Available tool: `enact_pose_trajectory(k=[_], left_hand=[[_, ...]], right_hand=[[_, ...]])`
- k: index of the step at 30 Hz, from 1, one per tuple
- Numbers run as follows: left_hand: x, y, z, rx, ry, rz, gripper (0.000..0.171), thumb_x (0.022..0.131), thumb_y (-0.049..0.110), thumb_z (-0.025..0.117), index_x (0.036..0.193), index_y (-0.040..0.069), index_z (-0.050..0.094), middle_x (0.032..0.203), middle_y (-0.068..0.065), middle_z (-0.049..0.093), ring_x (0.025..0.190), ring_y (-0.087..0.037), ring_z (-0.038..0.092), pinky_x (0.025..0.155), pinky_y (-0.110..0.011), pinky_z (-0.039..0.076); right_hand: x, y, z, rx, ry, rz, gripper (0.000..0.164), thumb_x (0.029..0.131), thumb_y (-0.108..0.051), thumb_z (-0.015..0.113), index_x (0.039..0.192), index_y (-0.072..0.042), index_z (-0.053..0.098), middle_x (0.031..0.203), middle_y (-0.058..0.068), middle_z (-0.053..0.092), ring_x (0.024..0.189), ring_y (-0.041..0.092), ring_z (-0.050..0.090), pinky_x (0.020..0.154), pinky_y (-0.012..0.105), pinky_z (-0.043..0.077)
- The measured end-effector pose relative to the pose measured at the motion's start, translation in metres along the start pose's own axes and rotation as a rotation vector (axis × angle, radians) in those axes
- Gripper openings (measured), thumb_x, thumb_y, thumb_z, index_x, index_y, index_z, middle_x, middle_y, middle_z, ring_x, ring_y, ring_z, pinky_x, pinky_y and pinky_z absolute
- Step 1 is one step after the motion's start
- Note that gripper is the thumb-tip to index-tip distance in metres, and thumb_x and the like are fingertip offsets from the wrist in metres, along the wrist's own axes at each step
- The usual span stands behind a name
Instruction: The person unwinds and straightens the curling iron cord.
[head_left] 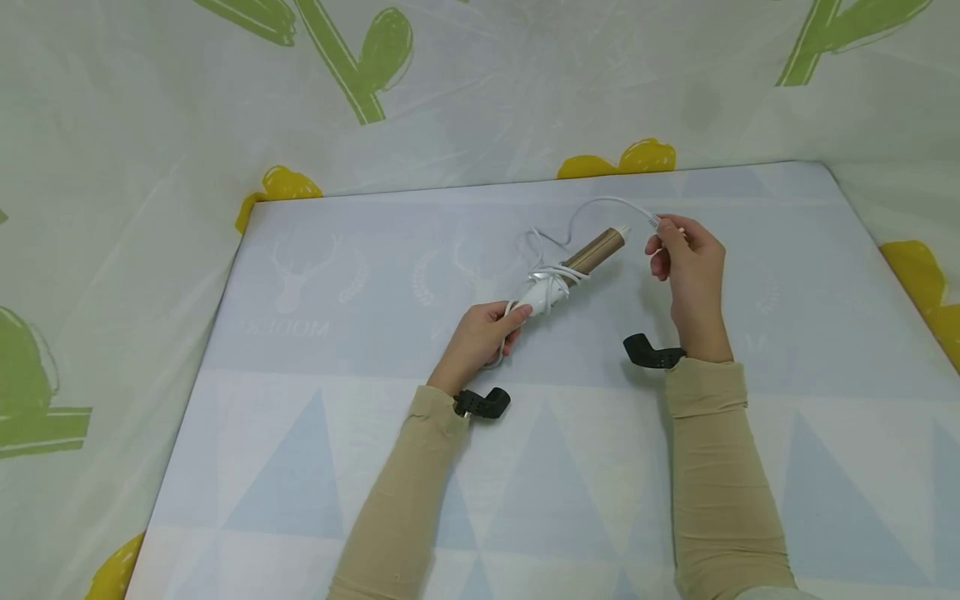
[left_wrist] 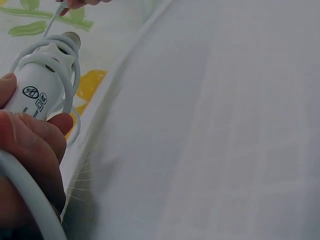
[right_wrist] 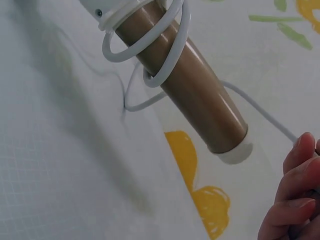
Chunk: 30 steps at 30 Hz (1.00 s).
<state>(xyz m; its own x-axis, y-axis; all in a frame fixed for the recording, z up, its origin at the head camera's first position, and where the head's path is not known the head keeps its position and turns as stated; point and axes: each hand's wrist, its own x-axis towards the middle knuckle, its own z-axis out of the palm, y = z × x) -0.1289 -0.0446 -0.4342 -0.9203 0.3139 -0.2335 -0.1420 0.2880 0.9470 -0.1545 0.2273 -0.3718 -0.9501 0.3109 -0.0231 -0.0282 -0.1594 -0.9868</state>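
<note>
Head view: a curling iron (head_left: 573,271) is held above the pale blue patterned mat (head_left: 315,433), near its far edge. The left hand (head_left: 480,337) grips the white handle end, fingers curled round it. The right hand (head_left: 690,267), just beside the iron's bronze tip, pinches the free end of the white cord (head_left: 607,202), which arcs back to loops wound round the iron.

Left wrist view: the left hand's fingers (left_wrist: 35,135) wrap the printed white handle of the curling iron (left_wrist: 42,85); cord (left_wrist: 70,75) coils encircle it.

Right wrist view: two cord loops (right_wrist: 150,45) ring the curling iron's bronze barrel (right_wrist: 195,95). The right hand's fingers (right_wrist: 295,200), curled, lie just beside the barrel's white tip.
</note>
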Motion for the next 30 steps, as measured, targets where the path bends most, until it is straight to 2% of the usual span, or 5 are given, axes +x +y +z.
enact_pose_trajectory(k=[16,30], left_hand=[[0.001,0.000,0.001,0.058,0.022,0.001,0.057,0.079,0.065,0.054,0.068,0.010,0.054,0.052,-0.004,0.050,0.035,-0.013,0.028,0.035,-0.028,0.023],[0.001,0.000,0.001,0.046,0.011,-0.015,0.054,0.082,0.063,0.053,0.070,0.010,0.054,0.054,-0.004,0.051,0.035,-0.014,0.030,0.035,-0.028,0.024]], right_hand=[[-0.006,-0.011,0.009,-0.077,-0.059,-0.075,0.031,0.087,-0.027,0.064,0.113,-0.010,0.063,0.073,0.006,0.059,0.050,0.016,0.043,0.046,0.018,0.038],[-0.016,-0.035,0.009,0.055,-0.021,-0.169,0.031,0.085,-0.022,0.066,0.109,-0.003,0.063,0.072,0.010,0.058,0.047,0.018,0.041,0.044,0.019,0.037]])
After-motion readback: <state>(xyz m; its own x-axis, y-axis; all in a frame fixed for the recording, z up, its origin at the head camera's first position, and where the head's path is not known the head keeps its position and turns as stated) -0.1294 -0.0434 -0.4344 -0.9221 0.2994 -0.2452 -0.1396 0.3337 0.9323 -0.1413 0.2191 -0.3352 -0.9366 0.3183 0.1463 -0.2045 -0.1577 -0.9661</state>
